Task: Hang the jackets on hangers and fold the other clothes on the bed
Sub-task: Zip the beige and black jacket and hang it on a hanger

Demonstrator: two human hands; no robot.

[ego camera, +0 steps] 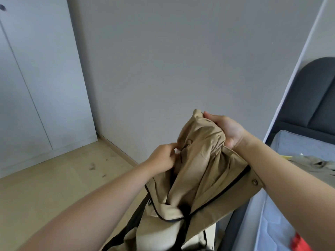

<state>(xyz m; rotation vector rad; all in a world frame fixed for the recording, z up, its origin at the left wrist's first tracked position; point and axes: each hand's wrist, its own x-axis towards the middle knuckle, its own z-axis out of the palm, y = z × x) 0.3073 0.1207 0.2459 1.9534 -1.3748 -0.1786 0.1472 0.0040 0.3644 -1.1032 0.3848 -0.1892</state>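
Observation:
A tan jacket (195, 174) with a dark zipper edge and a metal snap hangs bunched in front of me, held up in the air over the floor. My right hand (226, 129) grips the bunched top of the jacket from the right. My left hand (163, 156) pinches a fold of the fabric at its left side, fingers curled. No hanger shows. The bed (308, 147) lies at the right, with a pale garment (315, 163) on the mattress.
White wardrobe doors (36, 87) stand at the left and a plain grey wall lies ahead. Light wooden floor (54, 196) spreads below. A dark headboard (311, 98) rises at the right. Something red (301, 241) lies on the mattress at the bottom right.

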